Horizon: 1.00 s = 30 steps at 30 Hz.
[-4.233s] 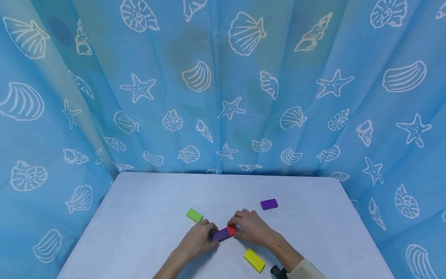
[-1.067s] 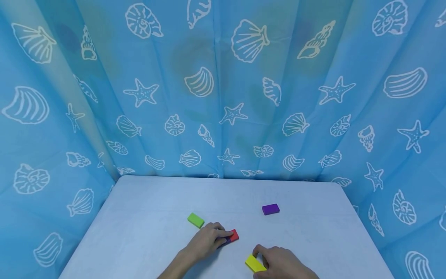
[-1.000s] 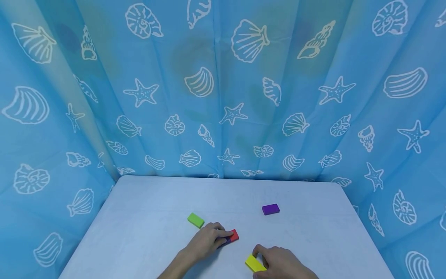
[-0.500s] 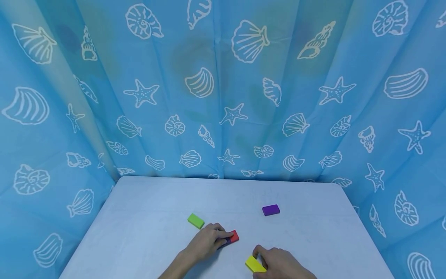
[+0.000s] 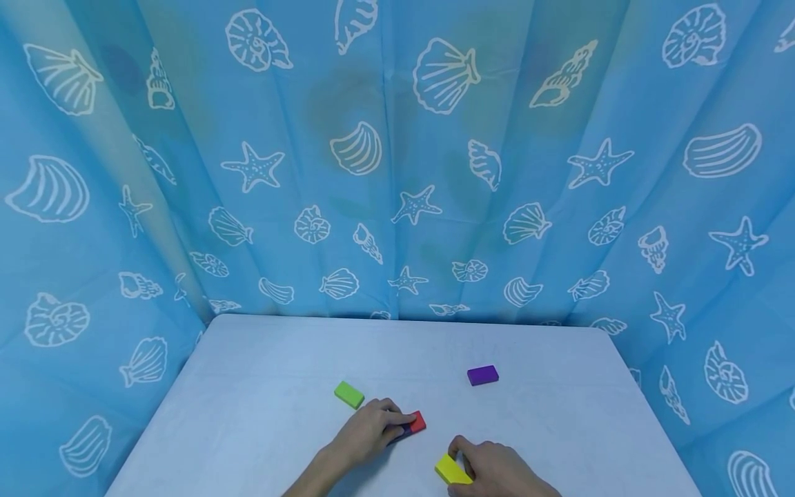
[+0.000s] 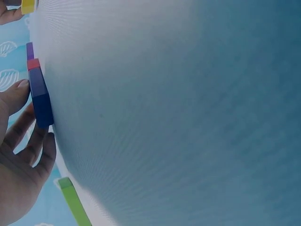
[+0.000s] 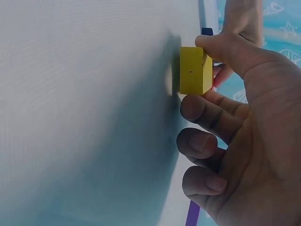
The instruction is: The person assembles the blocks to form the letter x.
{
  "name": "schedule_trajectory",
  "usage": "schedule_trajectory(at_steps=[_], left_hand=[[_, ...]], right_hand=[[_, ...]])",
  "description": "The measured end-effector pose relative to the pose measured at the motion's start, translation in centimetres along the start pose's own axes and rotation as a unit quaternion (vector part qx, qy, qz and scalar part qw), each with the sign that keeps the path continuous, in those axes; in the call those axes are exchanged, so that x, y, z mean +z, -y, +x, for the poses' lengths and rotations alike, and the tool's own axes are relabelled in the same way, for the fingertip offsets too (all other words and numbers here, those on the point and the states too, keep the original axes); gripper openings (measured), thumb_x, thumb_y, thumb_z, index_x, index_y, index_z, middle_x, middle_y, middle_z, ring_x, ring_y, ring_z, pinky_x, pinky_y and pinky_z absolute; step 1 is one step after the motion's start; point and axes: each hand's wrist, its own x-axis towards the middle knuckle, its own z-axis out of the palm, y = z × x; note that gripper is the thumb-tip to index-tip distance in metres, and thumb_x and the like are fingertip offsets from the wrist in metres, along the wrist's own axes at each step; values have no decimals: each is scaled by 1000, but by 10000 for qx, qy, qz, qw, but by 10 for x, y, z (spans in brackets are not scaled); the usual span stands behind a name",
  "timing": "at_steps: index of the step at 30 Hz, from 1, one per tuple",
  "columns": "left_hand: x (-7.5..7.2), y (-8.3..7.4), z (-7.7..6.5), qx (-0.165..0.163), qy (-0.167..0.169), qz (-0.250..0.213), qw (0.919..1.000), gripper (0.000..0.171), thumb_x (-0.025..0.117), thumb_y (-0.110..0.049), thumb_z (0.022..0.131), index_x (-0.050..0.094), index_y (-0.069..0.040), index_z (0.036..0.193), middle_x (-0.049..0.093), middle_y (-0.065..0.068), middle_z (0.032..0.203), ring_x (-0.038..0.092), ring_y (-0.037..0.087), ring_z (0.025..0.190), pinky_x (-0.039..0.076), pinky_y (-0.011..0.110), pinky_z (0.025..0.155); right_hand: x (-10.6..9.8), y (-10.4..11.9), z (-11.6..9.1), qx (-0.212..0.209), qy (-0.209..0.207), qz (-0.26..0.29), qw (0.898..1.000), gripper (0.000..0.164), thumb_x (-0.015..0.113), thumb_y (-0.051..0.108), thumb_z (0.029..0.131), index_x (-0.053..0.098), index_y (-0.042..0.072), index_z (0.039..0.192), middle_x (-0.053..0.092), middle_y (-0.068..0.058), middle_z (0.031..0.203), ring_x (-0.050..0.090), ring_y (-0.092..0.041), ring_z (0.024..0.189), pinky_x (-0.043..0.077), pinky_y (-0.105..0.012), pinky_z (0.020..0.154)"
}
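Observation:
My left hand holds a dark blue block, thumb on one side and fingers on the other. Its index finger reaches over onto a red block that sits end to end with the blue one. Much of the blue block is covered by this hand in the head view. Nearer the front, my right hand pinches a yellow block between thumb and index finger. The right wrist view shows the other fingers curled loosely below the yellow block.
On the white table, a lime green block lies just beyond the left hand. A purple block lies farther back on the right. A blue seashell-print curtain hangs behind and at both sides.
My right hand has gone from the red block to the yellow one, which has lately shifted slightly left. The left index finger has come over onto the red block.

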Motion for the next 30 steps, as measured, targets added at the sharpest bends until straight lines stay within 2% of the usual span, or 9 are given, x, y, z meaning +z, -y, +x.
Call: schedule_trajectory(at_steps=[9, 19, 30], left_hand=[[1, 2, 0, 17, 49, 43, 10000, 34, 71, -28, 95, 69, -41, 126, 66, -15, 110, 61, 7, 103, 53, 31, 90], [0, 1, 1, 46, 74, 14, 10000, 34, 70, -27, 95, 69, -39, 127, 66, -14, 110, 61, 7, 102, 53, 31, 90], [0, 1, 1, 3, 78, 43, 10000, 34, 71, -27, 95, 69, -40, 127, 66, -14, 109, 62, 8, 102, 53, 33, 91]], right_hand=[[-1, 8, 3, 36, -18, -4, 10000, 45, 80, 48, 81, 60, 25, 115, 53, 1, 73, 50, -17, 66, 44, -33, 67], [-2, 15, 7, -221, -213, -117, 9995, 46, 79, 47, 82, 59, 25, 118, 51, 2, 71, 49, -16, 64, 42, -31, 64], [-3, 21, 13, -310, -341, -24, 9989, 47, 79, 46, 83, 59, 21, 118, 51, 1, 71, 48, -17, 64, 43, -30, 62]])
